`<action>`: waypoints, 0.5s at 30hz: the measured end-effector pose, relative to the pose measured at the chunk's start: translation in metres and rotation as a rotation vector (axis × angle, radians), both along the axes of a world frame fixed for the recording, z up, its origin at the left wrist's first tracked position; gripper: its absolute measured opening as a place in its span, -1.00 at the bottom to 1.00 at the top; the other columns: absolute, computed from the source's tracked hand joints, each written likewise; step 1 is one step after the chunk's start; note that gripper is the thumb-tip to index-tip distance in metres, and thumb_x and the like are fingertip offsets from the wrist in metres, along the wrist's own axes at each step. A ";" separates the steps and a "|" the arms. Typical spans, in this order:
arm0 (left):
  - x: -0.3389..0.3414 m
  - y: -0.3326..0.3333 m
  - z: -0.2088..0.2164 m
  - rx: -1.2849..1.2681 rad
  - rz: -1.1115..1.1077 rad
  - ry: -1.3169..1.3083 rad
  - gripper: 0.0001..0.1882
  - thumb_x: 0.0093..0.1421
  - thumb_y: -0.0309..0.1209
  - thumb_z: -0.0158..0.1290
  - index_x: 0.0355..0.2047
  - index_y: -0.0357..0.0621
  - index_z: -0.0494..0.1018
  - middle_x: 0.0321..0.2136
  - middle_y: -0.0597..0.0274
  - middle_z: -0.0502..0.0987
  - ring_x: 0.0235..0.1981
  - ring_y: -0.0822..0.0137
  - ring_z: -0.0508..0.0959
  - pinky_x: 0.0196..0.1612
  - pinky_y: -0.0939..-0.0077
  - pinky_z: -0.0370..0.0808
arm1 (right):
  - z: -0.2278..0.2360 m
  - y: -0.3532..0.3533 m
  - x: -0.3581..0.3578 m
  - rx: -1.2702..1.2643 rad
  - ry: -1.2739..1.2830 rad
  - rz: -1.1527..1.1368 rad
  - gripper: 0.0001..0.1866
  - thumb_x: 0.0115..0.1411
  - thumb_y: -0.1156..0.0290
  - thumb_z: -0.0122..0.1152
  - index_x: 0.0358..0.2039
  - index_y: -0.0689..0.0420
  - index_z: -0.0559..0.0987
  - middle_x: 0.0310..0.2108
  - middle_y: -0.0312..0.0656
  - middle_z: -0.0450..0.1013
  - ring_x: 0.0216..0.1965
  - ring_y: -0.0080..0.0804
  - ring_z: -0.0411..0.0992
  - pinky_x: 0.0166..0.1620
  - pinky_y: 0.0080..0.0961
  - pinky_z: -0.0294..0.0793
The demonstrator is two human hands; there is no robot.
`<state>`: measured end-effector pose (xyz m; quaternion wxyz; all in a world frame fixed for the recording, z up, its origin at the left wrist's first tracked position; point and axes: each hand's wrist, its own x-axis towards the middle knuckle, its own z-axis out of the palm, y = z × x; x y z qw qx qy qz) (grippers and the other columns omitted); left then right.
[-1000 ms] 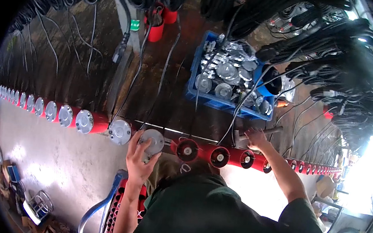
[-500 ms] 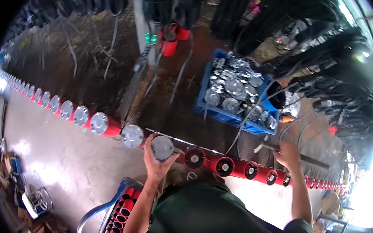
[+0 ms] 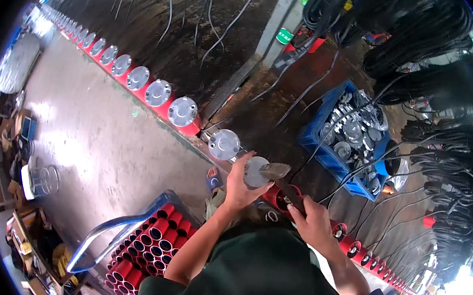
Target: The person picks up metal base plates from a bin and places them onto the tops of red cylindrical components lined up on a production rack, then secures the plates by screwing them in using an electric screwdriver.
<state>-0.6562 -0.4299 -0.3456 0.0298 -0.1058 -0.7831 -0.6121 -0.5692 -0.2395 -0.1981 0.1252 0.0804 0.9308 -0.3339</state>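
Beside a red tube (image 3: pixel 273 196), left hand (image 3: pixel 239 190) grips cap (image 3: pixel 252 174), right hand (image 3: pixel 316 219) clasps hammer (image 3: pixel 287 190), handle slanting up-left, head over cap's right rim.

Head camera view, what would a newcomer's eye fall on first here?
Probably the centre: a dark-handled, hammer-like tool in the right hand, its head overlapping the round silver-grey metal cap that the left hand grips. Next might be the long row of red cylinders with round silver caps running to the upper left, then the blue plastic crate of silver metal parts right of centre.
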 end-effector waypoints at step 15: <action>0.002 -0.005 -0.005 0.050 -0.039 -0.051 -0.01 -0.22 -0.46 0.47 0.29 -0.20 0.31 0.20 -0.06 0.47 0.21 -0.04 0.52 0.28 0.20 0.44 | -0.018 -0.013 -0.001 0.101 0.089 0.085 -0.71 0.37 0.24 0.28 -0.27 0.22 0.48 -0.46 0.13 0.55 -0.44 0.21 0.56 -0.41 0.01 0.49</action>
